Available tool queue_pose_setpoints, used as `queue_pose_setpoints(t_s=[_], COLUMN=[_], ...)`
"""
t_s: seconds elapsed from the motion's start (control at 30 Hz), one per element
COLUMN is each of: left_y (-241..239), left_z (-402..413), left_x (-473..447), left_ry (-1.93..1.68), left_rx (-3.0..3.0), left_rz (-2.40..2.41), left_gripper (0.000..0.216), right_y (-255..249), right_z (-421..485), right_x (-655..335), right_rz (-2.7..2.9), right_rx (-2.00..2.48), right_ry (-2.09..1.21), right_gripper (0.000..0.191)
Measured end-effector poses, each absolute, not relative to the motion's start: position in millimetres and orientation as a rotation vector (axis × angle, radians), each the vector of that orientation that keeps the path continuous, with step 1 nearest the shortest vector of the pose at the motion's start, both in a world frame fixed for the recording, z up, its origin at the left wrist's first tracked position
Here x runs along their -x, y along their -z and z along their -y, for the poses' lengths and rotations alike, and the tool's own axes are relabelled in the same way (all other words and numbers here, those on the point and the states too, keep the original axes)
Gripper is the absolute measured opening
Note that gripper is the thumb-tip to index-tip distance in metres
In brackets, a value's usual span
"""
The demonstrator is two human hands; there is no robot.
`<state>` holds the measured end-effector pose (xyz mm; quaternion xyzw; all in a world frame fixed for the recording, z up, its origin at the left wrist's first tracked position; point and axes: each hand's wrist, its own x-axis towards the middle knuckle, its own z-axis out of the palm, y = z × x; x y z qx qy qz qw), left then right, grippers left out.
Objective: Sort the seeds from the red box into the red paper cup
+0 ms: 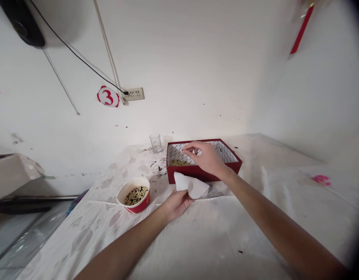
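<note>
My left hand (179, 204) is closed on a sheet of white paper (191, 186), which is bent and stands in front of the red box. Over the box (182, 174) hovers my right hand (204, 155), thumb and fingertips pinched together; whatever they hold is too small to name. The box has a white patterned lining, and yellowish grains (179, 162) lie in its left part. My right hand and wrist hide some of its inside. Left of my left hand stands a red and white paper bowl (144, 204) with pale and black beans or seeds (136, 195) in it.
A clear drinking glass (155, 143) stands near the wall, left of the box. Dark bits (159, 168) are scattered between box and bowl. A pale plastic cover (109, 233) lies over the table. A socket strip (134, 93) with a black cable is on the wall.
</note>
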<state>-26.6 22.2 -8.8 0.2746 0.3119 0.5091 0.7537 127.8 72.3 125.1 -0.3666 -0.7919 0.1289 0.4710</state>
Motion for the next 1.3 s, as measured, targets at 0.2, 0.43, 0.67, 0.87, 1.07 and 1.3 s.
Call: queue_pose_setpoints(t_s=[0.2, 0.43, 0.67, 0.87, 1.07, 1.3], left_y=[6, 6, 9, 9, 10, 17], left_z=[-21, -19, -18, -19, -22, -23], left_x=[25, 24, 23, 25, 30, 34], left_ry=[-1.099, -1.045, -1.049, -1.013, -0.952, -0.928], left_rx=[-0.62, -0.716, -0.798, -0.803, -0.783, -0.803], left_rz=[-0.703, -0.724, -0.726, -0.659, -0.598, -0.602], left_gripper=[0.038, 0.043, 0.04, 0.028, 0.031, 0.029], right_y=[-68, -22, -19, -24, -24, -21], right_z=[-28, -22, -17, -9, -4, 0], right_x=[-158, -164, -166, -164, -161, -161], right_rz=[1.899, 1.843, 1.88, 1.897, 1.883, 1.902], right_rx=[0.8, 0.748, 0.737, 0.725, 0.695, 0.635], right_ry=[-0.497, -0.453, -0.246, -0.301, -0.308, -0.29], right_gripper=[0.014, 0.011, 0.018, 0.02, 0.021, 0.027])
